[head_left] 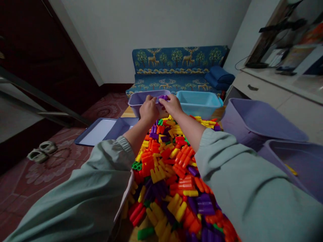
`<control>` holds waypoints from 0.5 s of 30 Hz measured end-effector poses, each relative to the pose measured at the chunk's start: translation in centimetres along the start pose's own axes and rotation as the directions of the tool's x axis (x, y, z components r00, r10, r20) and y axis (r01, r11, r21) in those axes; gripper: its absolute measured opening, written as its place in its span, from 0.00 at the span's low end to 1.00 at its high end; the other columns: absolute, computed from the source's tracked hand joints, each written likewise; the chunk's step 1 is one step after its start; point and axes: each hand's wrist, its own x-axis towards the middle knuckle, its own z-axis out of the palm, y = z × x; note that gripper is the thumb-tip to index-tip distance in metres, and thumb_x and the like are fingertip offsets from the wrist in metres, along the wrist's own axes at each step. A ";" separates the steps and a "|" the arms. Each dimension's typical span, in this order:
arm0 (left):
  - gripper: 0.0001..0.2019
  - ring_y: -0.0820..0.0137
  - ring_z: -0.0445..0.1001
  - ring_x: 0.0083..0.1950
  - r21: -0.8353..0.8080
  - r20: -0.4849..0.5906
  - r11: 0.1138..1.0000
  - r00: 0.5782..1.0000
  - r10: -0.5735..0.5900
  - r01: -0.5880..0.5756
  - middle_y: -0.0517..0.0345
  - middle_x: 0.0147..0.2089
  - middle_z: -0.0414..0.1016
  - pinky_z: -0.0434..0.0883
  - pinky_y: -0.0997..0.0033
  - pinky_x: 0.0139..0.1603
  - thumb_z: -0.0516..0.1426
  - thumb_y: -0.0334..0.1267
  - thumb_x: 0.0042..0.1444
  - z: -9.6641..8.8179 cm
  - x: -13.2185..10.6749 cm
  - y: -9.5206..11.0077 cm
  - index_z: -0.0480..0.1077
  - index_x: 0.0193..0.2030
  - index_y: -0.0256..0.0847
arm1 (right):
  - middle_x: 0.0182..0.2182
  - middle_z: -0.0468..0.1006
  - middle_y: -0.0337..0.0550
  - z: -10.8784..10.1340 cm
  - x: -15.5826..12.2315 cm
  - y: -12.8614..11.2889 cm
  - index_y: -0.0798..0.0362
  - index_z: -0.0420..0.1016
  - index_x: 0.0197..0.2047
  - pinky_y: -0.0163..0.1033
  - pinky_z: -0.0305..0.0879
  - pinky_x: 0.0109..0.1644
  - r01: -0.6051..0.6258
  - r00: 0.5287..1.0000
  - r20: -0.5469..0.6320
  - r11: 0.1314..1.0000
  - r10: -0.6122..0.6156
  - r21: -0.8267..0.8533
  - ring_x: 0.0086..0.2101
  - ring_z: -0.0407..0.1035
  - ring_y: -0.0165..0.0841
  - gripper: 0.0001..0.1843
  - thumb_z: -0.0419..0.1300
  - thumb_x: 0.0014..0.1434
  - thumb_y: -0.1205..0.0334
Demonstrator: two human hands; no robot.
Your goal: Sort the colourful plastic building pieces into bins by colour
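My right hand (173,105) is closed on a purple plastic building block (163,97), pinched at the fingertips. My left hand (148,109) is curled shut at the block's left side, its fingertips meeting it and partly hidden. Both hands are over the front rim of a lilac bin (135,101) at the far end of the table. Below my forearms spreads a thick heap of tube-shaped plastic blocks (184,156) in orange, yellow, purple and green. The lilac bin's inside is mostly hidden by my hands.
A light blue bin (199,105) stands right of the lilac one. Two larger purple bins (239,122) are at the right, the nearer holding a yellow piece (291,169). Beyond are a patterned sofa (176,79) and, at right, a cabinet (267,95). An open blue-rimmed case (101,132) is at left.
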 end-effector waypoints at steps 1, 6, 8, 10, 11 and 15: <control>0.19 0.61 0.74 0.51 0.012 0.006 1.000 1.000 -0.003 0.003 0.50 0.58 0.69 0.69 0.69 0.47 0.51 0.30 0.59 0.1 0.4 -0.4 0.70 0.56 0.40 | 0.35 0.76 0.42 0.1 0.6 0.0 0.55 0.72 0.38 0.38 0.68 0.42 0.027 1.000 0.003 0.999 -0.026 -0.037 0.39 0.72 0.35 0.14 0.60 0.54 0.53; 0.19 0.60 0.74 0.52 0.060 0.058 0.998 0.998 0.000 -0.004 0.49 0.55 0.72 0.70 0.68 0.48 0.51 0.32 0.59 0.6 1.7 -1.6 0.71 0.56 0.42 | 0.38 0.76 0.46 0.4 2.7 0.4 0.55 0.72 0.41 0.41 0.68 0.47 0.053 0.998 0.045 0.984 -0.046 -0.169 0.43 0.72 0.38 0.13 0.59 0.57 0.54; 0.16 0.59 0.74 0.51 0.084 0.093 0.996 0.996 -0.002 -0.006 0.48 0.52 0.74 0.70 0.66 0.48 0.50 0.34 0.60 0.9 1.9 -1.9 0.74 0.52 0.43 | 0.39 0.77 0.48 0.5 2.9 0.3 0.55 0.71 0.42 0.43 0.68 0.47 0.052 0.997 0.063 0.973 -0.038 -0.226 0.43 0.73 0.39 0.14 0.58 0.58 0.54; 0.15 0.58 0.75 0.50 0.099 0.125 0.995 0.992 0.001 -0.014 0.47 0.48 0.74 0.71 0.65 0.47 0.50 0.36 0.60 1.2 1.9 -2.1 0.75 0.48 0.42 | 0.40 0.77 0.51 0.7 2.8 0.2 0.56 0.71 0.44 0.45 0.68 0.48 0.043 0.997 0.079 0.960 -0.021 -0.277 0.44 0.73 0.41 0.16 0.57 0.59 0.53; 0.15 0.58 0.75 0.50 0.097 0.130 0.995 0.991 0.005 -0.018 0.46 0.47 0.74 0.71 0.65 0.47 0.50 0.36 0.60 1.3 1.9 -2.2 0.75 0.48 0.42 | 0.41 0.78 0.53 0.8 2.7 0.2 0.57 0.71 0.44 0.46 0.68 0.49 0.040 0.996 0.083 0.953 -0.015 -0.300 0.44 0.73 0.42 0.17 0.56 0.60 0.53; 0.17 0.60 0.76 0.47 0.079 0.122 0.997 0.993 0.011 -0.021 0.46 0.49 0.72 0.71 0.67 0.45 0.50 0.33 0.60 1.8 1.3 -2.6 0.74 0.52 0.41 | 0.42 0.78 0.56 1.0 2.1 0.1 0.59 0.71 0.46 0.46 0.69 0.48 -0.010 0.996 0.083 0.955 0.036 -0.296 0.43 0.75 0.43 0.19 0.54 0.61 0.52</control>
